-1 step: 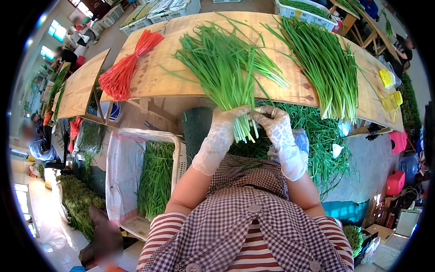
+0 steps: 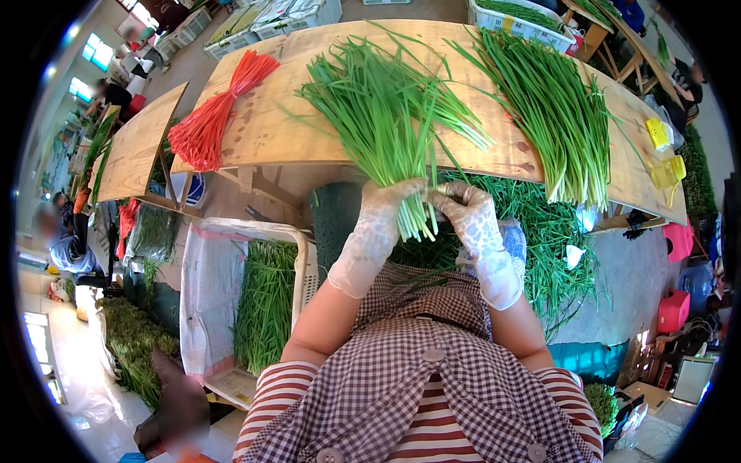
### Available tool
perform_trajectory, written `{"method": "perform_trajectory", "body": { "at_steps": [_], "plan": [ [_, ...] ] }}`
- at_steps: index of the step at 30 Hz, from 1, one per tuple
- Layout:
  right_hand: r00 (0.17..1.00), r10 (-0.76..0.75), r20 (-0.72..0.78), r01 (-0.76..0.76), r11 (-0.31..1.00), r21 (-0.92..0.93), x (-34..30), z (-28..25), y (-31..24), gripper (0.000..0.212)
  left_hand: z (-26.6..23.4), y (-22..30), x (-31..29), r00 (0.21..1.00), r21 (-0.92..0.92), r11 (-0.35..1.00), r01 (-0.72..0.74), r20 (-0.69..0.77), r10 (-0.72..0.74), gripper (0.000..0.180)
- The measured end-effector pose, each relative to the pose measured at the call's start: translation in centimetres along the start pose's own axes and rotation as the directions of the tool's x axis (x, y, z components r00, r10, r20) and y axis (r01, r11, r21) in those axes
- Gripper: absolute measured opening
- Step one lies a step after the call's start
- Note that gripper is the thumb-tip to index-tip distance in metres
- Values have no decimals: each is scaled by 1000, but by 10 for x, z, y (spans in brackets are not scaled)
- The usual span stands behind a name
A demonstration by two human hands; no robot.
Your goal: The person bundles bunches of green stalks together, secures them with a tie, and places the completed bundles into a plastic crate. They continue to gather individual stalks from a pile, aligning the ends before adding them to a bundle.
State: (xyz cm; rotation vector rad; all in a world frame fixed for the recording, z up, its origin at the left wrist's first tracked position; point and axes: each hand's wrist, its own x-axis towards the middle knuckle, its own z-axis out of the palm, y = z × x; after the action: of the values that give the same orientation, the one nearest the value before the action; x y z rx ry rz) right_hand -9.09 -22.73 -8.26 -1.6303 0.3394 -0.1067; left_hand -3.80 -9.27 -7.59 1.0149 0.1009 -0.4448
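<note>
left hand (image 2: 390,199) closed round the stems of the green bunch (image 2: 378,116), just off the near edge of the surface (image 2: 278,116). leaves lie on the wood toward the far edge, pale stem ends hang below the fist. right hand (image 2: 467,207) just beside it, thumb and fingertips drawn together at the stems; can't tell if it grips one. both gloved.

around: small sheaf (image 2: 467,127) partly under the bunch, on its right. big green pile (image 2: 552,123) farther right, stem ends past the near edge, leaves toward the far edge. red strips (image 2: 212,127) tied near the left edge. yellow container (image 2: 668,171) and yellow packet (image 2: 658,134) by the right edge. below: white crate (image 2: 300,266) with greens (image 2: 266,309) on the left, dark green bin (image 2: 334,224) behind the left wrist, leaf heap (image 2: 540,239) right of the right hand. heap and crate crowd both forearms.

room: bare wood from red strips to bunch, edge to edge. narrow bare strip between small sheaf and big pile. another bare patch between big pile and right edge.

vs earlier frame: near identical. right fingertips sit slightly farther right of the left hand; one stem on the bunch's right side stands a bit looser. surroundings unchanged.
</note>
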Motion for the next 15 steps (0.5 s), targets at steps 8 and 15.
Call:
{"method": "perform_trajectory", "body": {
  "at_steps": [8,15],
  "plan": [
    [993,-81,91,104,953,-283,-13,-35,32,26,-15,7,11,998,-100,993,-57,6,58,22],
    [977,140,159,-169,968,188,11,6,-16,27,-6,-5,-2,998,-66,996,-58,32,60,24]
  ]
}}
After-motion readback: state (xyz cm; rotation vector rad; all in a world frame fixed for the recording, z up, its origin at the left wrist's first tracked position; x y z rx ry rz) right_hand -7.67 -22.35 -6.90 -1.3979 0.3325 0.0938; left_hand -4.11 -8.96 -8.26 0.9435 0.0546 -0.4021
